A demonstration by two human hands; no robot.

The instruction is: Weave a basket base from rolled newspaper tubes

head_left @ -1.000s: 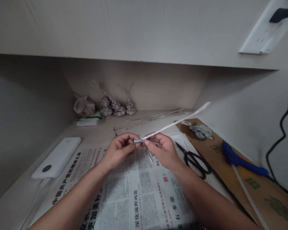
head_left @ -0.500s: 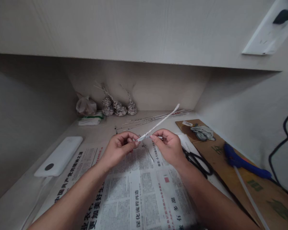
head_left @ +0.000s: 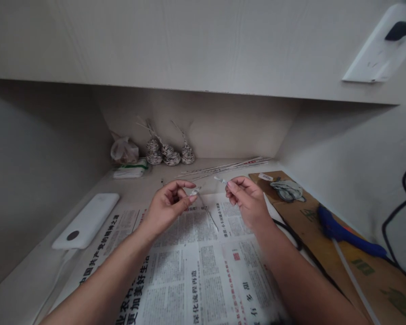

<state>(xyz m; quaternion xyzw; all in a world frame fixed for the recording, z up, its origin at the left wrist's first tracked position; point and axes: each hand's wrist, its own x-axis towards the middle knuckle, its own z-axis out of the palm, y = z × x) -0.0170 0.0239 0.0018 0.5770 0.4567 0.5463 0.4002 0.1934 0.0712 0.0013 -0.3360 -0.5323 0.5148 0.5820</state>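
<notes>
My left hand is on the left above the newspaper, with thumb and index finger curled around a small printed paper piece. A thin pale strand runs down from near that piece over the newspaper; whether it is joined to the piece I cannot tell. To the right, my right hand pinches a short twisted paper strip, its free end pointing left. A gap separates the two hands. My right hand and forearm mostly cover the black scissors.
Gourd-shaped woven paper pieces stand at the back beside a plastic bag. Thin paper sticks lie behind my hands. A white power bank is on the left. At right, a blue glue gun and crumpled wad rest on cardboard.
My right hand has moved right and slightly up, away from my left. The long paper strip that slanted up to the right no longer shows that way; a short end now points left.
</notes>
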